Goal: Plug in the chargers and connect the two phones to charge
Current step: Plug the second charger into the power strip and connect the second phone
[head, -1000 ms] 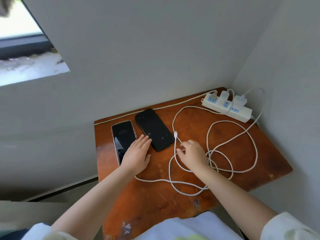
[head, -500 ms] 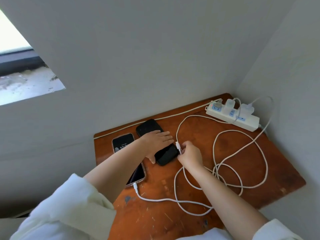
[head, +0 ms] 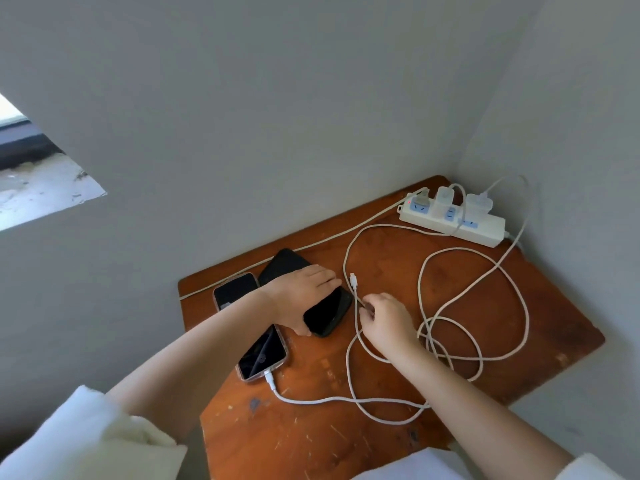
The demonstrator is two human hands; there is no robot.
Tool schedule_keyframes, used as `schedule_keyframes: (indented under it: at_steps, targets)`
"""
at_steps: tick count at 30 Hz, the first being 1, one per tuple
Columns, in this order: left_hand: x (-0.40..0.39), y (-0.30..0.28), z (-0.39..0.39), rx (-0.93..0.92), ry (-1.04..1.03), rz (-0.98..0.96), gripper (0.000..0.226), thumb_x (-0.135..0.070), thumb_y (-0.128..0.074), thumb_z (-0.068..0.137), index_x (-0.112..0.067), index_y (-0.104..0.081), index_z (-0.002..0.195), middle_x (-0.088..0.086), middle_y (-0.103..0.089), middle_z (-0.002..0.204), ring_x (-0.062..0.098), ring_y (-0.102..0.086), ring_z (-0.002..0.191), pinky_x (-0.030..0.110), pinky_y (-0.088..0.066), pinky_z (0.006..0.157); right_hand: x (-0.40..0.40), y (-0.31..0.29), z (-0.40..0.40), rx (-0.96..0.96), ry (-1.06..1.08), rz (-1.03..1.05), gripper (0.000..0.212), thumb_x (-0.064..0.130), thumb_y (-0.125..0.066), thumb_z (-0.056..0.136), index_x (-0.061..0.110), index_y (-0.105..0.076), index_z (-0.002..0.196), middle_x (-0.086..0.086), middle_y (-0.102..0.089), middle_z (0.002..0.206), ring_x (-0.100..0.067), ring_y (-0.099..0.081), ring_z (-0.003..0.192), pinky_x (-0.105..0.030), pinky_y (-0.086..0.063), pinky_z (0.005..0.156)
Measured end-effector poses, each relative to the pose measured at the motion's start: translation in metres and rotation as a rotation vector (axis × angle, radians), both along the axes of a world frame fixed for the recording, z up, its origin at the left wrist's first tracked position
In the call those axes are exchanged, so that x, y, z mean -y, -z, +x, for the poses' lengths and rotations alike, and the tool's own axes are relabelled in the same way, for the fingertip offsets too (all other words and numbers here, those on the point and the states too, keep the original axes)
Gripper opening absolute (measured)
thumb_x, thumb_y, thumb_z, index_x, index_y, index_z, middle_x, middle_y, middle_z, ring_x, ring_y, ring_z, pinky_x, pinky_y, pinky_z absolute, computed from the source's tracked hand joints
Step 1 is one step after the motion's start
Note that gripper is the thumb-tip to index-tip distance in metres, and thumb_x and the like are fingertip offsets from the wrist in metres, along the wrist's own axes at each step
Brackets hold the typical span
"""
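Two phones lie side by side on the brown wooden table [head: 381, 445]. The left phone [head: 261, 353], in a clear case, has a white cable [head: 311, 400] plugged into its near end. My left hand [head: 303, 294] lies across the black phone [head: 327, 311], fingers over its top and thumb at its near edge, gripping it. My right hand [head: 386, 322] pinches a second white cable just below its free connector [head: 353, 280], which points away from me right of the black phone. Two white chargers [head: 479, 202] sit plugged in the white power strip [head: 450, 221] in the far right corner.
Loose loops of white cable [head: 474, 306] cover the right half of the table. The strip's own cord [head: 311, 242] runs along the back edge by the grey wall. Walls close the table at the back and right. A window ledge [head: 41, 188] shows at far left.
My left hand moved from the left phone onto the black phone and closed on it. My right hand slid down the cable, leaving the connector sticking out farther.
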State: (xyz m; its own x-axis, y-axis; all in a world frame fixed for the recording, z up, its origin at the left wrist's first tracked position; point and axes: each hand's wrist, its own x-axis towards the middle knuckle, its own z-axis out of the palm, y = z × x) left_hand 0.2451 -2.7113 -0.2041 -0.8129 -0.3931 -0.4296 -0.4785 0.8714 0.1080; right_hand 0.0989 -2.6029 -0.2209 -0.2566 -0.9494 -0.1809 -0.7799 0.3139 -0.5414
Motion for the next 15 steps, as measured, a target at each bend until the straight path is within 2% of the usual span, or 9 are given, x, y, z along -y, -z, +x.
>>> schedule_keyframes:
  at_steps: [2,7,10,13,15]
  targets:
    - [-0.003,0.001,0.0,0.005,-0.007,-0.002,0.095,-0.034,-0.072,0.07,-0.016,-0.012,0.142,0.009,-0.018,0.152,0.024,-0.011,0.139,0.032,-0.008,0.112,0.006,0.004,-0.001,-0.026,0.016,0.026,0.034,0.017,-0.048,0.094,0.006,-0.05,0.125,-0.011,-0.056,0.123,-0.025,-0.055,0.109,-0.031,-0.046,0.088]
    - [0.001,-0.01,0.007,-0.109,-0.136,0.0,0.096,-0.037,-0.071,0.07,-0.016,-0.011,0.142,0.008,-0.017,0.152,0.023,-0.01,0.139,0.028,-0.007,0.111,0.033,0.005,0.0,-0.063,0.071,0.146,0.039,0.035,-0.049,0.093,0.004,-0.054,0.116,-0.014,-0.054,0.125,-0.028,-0.055,0.108,-0.033,-0.048,0.082]
    - [0.005,-0.016,0.013,-0.137,-0.197,0.014,0.098,-0.038,-0.071,0.07,-0.016,-0.009,0.142,0.007,-0.013,0.153,0.022,-0.008,0.14,0.024,-0.006,0.108,0.047,0.005,0.004,-0.074,0.103,0.152,0.026,0.025,-0.049,0.094,0.006,-0.06,0.107,-0.012,-0.061,0.113,-0.027,-0.059,0.099,-0.032,-0.048,0.077]
    - [0.007,-0.02,0.016,-0.136,-0.228,0.026,0.099,-0.038,-0.072,0.069,-0.017,-0.008,0.142,0.006,-0.013,0.153,0.022,-0.009,0.139,0.025,-0.009,0.108,0.047,0.001,0.006,-0.023,0.173,0.131,0.019,0.018,-0.049,0.094,0.012,-0.062,0.106,-0.008,-0.066,0.108,-0.025,-0.059,0.1,-0.032,-0.043,0.086]
    - [0.009,-0.021,0.017,-0.146,-0.245,0.021,0.1,-0.039,-0.073,0.068,-0.017,-0.009,0.142,0.007,-0.015,0.153,0.023,-0.012,0.139,0.027,-0.012,0.109,0.038,-0.005,0.002,0.077,0.196,0.005,0.02,0.016,-0.053,0.092,0.011,-0.063,0.109,-0.009,-0.067,0.108,-0.026,-0.059,0.101,-0.034,-0.041,0.089]
